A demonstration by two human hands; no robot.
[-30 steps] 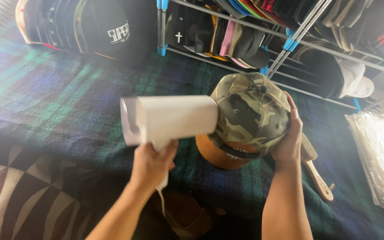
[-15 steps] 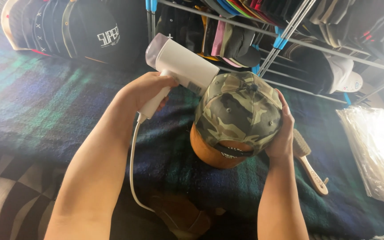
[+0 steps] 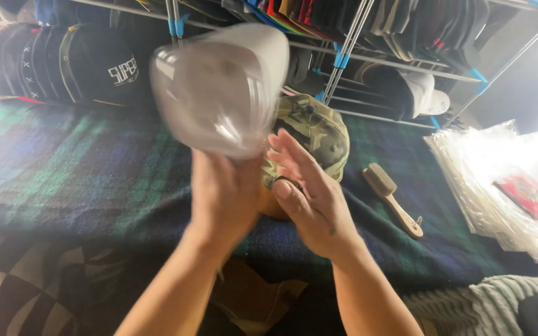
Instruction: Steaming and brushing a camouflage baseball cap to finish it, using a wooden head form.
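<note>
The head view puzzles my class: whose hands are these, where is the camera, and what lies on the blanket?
The camera sits on a person's head and looks down at their own two bare hands. The left hand grips a white handheld appliance, blurred by motion. The right hand is open, fingers spread, beside a camouflage cap. On the dark plaid blanket also lie a wooden brush and a stack of clear plastic bags. Behind stands a rack of caps.
</note>
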